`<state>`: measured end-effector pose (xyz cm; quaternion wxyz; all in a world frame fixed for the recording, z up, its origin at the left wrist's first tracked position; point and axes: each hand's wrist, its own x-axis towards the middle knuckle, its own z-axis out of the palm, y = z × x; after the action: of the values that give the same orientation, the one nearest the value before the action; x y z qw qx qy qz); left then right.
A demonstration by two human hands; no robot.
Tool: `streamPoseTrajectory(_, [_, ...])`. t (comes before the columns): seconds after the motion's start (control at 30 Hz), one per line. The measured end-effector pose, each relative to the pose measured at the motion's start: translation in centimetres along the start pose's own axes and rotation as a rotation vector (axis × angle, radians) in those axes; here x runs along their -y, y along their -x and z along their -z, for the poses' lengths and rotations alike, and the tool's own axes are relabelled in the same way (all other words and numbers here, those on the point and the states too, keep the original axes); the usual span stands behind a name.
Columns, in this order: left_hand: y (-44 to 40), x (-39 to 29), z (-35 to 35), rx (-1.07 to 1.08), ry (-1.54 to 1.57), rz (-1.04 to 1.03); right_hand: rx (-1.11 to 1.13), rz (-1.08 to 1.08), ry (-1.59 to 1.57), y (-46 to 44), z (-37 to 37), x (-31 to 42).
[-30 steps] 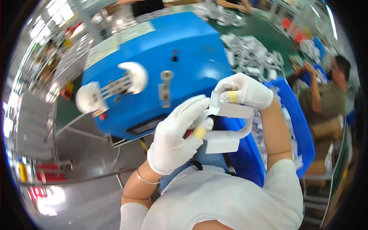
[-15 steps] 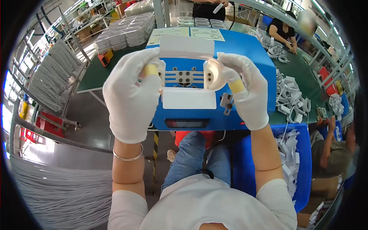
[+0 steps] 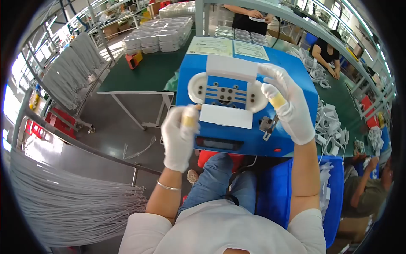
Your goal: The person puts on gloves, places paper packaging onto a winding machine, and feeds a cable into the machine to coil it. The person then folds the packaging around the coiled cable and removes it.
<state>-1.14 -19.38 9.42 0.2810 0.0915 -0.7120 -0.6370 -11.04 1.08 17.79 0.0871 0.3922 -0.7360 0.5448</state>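
A white piece with two flat panels, an upper panel (image 3: pixel 233 67) and a lower panel (image 3: pixel 226 116), sits around the two rounded white holders (image 3: pixel 198 88) on the blue machine (image 3: pixel 296 80). My right hand (image 3: pixel 289 103), gloved with yellow tape on a finger, is at the right holder, fingers apart and nothing between them. Below and left of the lower panel is my left hand (image 3: pixel 179 135), also gloved and taped. It is blurred, and its fingers are curled together; whatever they hold, if anything, cannot be made out.
A blue bin (image 3: pixel 334 199) with white pieces stands at the lower right. White loops (image 3: pixel 332 127) lie on the green table to its rear. Stacked clear trays (image 3: pixel 158 36) are at the back left, grey cords (image 3: pixel 76 199) at lower left. Co-workers (image 3: pixel 325 53) sit beyond.
The white piece, earlier held in both hands, now sits around the machine's holders. My left hand has come away downward from it. My right hand has stayed near the right holder.
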Motion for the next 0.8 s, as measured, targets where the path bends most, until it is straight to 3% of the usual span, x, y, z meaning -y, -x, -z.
streamPoseTrajectory(0.07, [0.9, 0.4, -1.2, 0.195, 0.362, 0.057, 0.005, 0.042, 0.027, -1.5, -0.6, 0.8])
streamPoseTrajectory(0.17, [0.1, -0.4, -1.9, 0.273, 0.495, 0.203, 0.017, -0.042, 0.111, -3.2, -1.4, 1.3])
streamPoseTrajectory(0.27, [-0.2, 0.9, -2.0, 0.262, 0.545, 0.256, -0.008, 0.135, 0.324, -3.2, -1.6, 0.8])
streamPoseTrajectory(0.4, [-0.8, 0.5, 0.9, 0.421, 0.388, 0.269, 0.027, 0.145, 0.463, -3.4, -1.8, 0.5])
streamPoseTrajectory(0.47, [-0.2, -1.7, 4.3, 0.429, 0.039, 0.212, 0.039, 0.050, 0.380, -3.0, -1.3, 1.0])
streamPoseTrajectory(0.5, [0.0, 0.2, 6.6, 0.191, -0.310, -0.293, 0.026, 0.055, 0.303, -2.6, -1.3, 0.9])
streamPoseTrajectory(0.53, [-0.1, 1.2, 9.0, -0.168, -0.430, -0.495, 0.026, 0.068, 0.303, -2.2, -1.0, 1.0])
streamPoseTrajectory(0.57, [0.1, -0.6, 12.9, -0.471, -0.750, -0.585, -0.027, 0.084, 0.272, -1.7, -0.8, 1.1])
streamPoseTrajectory(0.67, [1.8, -2.3, 23.9, -1.303, -0.853, -0.432, -0.039, 0.097, 0.344, -0.7, 0.8, 1.3])
streamPoseTrajectory(0.7, [2.3, -2.5, 27.5, -1.512, -1.074, -0.487, -0.053, 0.112, 0.404, -0.6, 1.0, 1.5])
streamPoseTrajectory(0.8, [2.9, -5.2, 33.0, -1.520, -0.888, -0.398, -0.063, 0.189, 0.538, -0.3, 0.9, 1.3])
